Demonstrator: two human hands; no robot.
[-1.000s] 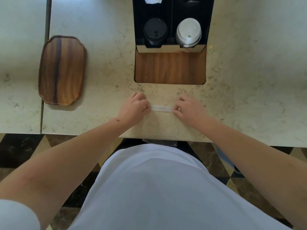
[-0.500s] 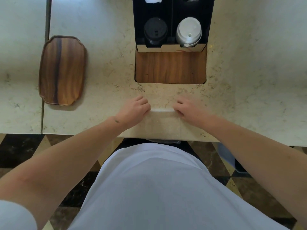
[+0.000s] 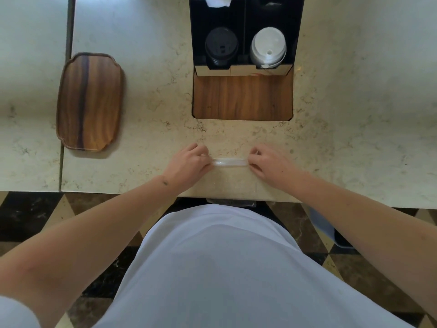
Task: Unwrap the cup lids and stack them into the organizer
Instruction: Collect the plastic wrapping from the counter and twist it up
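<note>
A clear plastic wrapper (image 3: 229, 181) lies flat on the marble counter in front of me, its far edge rolled into a narrow strip. My left hand (image 3: 188, 165) pinches the left end of that rolled edge and my right hand (image 3: 268, 165) pinches the right end. The black organizer (image 3: 243, 10) stands at the back, with a stack of black lids (image 3: 221, 47) in its left slot and a stack of white lids (image 3: 268, 47) in its right slot.
A wooden tray (image 3: 89, 101) rests on the counter to the left. The organizer sits on a wooden base (image 3: 242, 97). The wrapper's near end hangs over the counter's front edge (image 3: 230, 202). A seam splits the counter at far left.
The rolled edge of the wrapper was flattened under my fingers half a second ago; now both hands pinch it up again as a strip. My hands stayed in about the same place.
</note>
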